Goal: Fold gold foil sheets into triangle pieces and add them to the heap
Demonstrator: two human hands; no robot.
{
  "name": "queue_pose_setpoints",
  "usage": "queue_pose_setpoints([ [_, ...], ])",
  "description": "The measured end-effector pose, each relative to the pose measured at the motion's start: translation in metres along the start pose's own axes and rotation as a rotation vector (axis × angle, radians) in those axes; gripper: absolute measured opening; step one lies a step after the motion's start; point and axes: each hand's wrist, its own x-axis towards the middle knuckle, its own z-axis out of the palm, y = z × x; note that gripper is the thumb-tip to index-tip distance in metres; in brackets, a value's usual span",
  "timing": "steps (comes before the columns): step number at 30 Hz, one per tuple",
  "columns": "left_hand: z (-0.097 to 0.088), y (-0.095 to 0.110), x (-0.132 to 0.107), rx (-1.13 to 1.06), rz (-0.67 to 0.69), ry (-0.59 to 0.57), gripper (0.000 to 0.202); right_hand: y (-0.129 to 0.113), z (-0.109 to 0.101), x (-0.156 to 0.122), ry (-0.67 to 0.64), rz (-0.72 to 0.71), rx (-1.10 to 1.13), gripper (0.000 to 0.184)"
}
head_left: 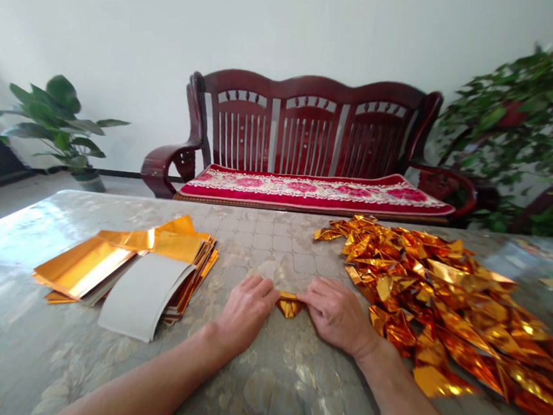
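A small piece of folded gold foil paper (290,305) lies between my hands at the middle of the table. My left hand (249,308) is closed on its left end, fingers curled. At its right end my right hand (336,313) pinches the other tip with thumb and forefinger. The fingertips partly cover both ends of the paper. To the left is a stack of flat gold foil sheets (88,262), with grey-backed sheets (146,293) lying face down on its near side. Close beyond my right hand spreads a large heap of folded gold foil pieces (411,271).
A patterned, glossy cover lies over the table (260,393). Clear plastic packaging (528,258) rests at the far right. Behind the table stand a dark red wooden bench (307,129) with a red floral cushion (307,187), a potted plant (68,128) and leafy greenery (521,119).
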Motion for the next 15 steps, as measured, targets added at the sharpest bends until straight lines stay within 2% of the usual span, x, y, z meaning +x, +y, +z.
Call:
queue_pose_setpoints([
  [7, -0.005, 0.0, -0.007, -0.109, -0.048, -0.037, 0.022, -0.007, -0.007, 0.002, -0.01, 0.068, -0.009, 0.022],
  [12, -0.008, 0.003, 0.001, -0.161, -0.132, 0.016, 0.016, -0.009, -0.003, 0.003, 0.008, 0.161, 0.01, 0.018],
  [15, -0.007, 0.005, 0.007, -0.154, -0.177, 0.029, 0.02, -0.007, 0.002, 0.004, 0.015, 0.209, 0.024, 0.015],
])
